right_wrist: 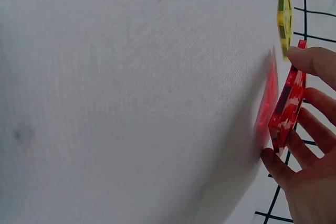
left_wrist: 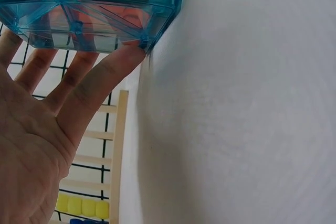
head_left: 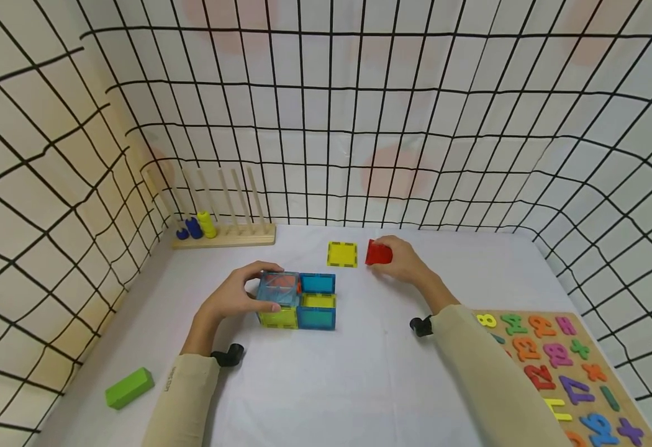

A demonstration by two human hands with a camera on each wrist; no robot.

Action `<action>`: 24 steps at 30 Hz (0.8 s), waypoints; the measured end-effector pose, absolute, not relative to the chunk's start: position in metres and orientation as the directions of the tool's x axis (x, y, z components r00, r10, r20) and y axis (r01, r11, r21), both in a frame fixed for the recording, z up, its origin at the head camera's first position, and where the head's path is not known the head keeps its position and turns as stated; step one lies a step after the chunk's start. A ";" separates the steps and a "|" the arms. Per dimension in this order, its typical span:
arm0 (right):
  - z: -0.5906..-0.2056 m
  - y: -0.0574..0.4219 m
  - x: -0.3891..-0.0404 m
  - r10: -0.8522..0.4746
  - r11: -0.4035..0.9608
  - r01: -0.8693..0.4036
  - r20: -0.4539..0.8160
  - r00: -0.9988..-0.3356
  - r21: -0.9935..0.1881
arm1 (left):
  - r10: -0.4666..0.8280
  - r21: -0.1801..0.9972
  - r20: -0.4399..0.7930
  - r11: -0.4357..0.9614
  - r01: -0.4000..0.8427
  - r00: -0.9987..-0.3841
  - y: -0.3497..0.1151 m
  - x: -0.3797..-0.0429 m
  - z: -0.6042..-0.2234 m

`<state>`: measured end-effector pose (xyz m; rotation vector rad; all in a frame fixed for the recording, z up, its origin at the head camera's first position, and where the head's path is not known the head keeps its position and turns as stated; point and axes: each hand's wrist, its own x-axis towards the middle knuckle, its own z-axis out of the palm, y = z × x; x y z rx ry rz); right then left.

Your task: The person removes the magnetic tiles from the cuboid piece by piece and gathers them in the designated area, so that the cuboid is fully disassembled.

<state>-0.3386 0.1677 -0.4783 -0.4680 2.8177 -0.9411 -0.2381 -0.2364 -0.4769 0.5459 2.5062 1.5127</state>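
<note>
A low structure of see-through magnetic tiles (head_left: pixel 316 319), blue and yellow with an orange-red patch inside, stands on the white table. My left hand (head_left: pixel 230 293) holds its left section, thumb at the near side and fingers at the far side. In the left wrist view, the thumb touches a corner of the blue section (left_wrist: pixel 105 22). Farther right, my right hand (head_left: pixel 403 261) grips a red magnetic tile (right_wrist: pixel 289 103) between thumb and fingers. The right wrist view shows it tilted just above the cloth, over its reddish shadow. A yellow magnetic tile (head_left: pixel 341 254) lies flat beside it.
Behind the left hand stands a wooden peg rack (head_left: pixel 225 236) with blue and yellow beads. A green block (head_left: pixel 129 388) lies front left. On the right is a board of colourful numbers and signs (head_left: pixel 561 354), partly behind the right sleeve. Black wire mesh (head_left: pixel 328 124) borders the table.
</note>
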 end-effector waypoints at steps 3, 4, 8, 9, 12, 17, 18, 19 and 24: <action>-0.480 0.169 -0.342 -0.345 0.765 -0.258 -0.038 -0.938 -0.590 | 0.394 0.880 0.051 0.418 0.228 -0.918 -0.236 -0.237 -0.476; -0.480 0.170 -0.343 -0.352 0.767 -0.265 -0.038 -0.935 -0.584 | 0.392 0.879 0.051 0.419 0.228 -0.919 -0.236 -0.237 -0.476; -0.483 0.170 -0.348 -0.392 0.776 -0.307 -0.040 -0.919 -0.551 | 0.392 0.880 0.059 0.414 0.233 -0.918 -0.238 -0.237 -0.477; -0.484 0.170 -0.349 -0.402 0.781 -0.316 -0.046 -0.915 -0.538 | 0.391 0.880 0.059 0.414 0.233 -0.919 -0.238 -0.238 -0.478; -0.486 0.171 -0.351 -0.419 0.795 -0.332 -0.065 -0.906 -0.508 | 0.394 0.882 0.059 0.410 0.233 -0.917 -0.238 -0.237 -0.478; -0.488 0.172 -0.352 -0.422 0.803 -0.330 -0.083 -0.903 -0.496 | 0.399 0.887 0.053 0.402 0.227 -0.916 -0.238 -0.238 -0.479; -0.488 0.172 -0.351 -0.423 0.801 -0.332 -0.079 -0.903 -0.498 | 0.399 0.886 0.052 0.404 0.226 -0.916 -0.237 -0.238 -0.480; -0.488 0.172 -0.351 -0.421 0.801 -0.330 -0.079 -0.903 -0.501 | 0.397 0.886 0.049 0.406 0.223 -0.916 -0.237 -0.239 -0.480; -0.485 0.172 -0.345 -0.403 0.793 -0.307 -0.075 -0.912 -0.526 | 0.388 0.882 0.046 0.417 0.219 -0.921 -0.238 -0.240 -0.481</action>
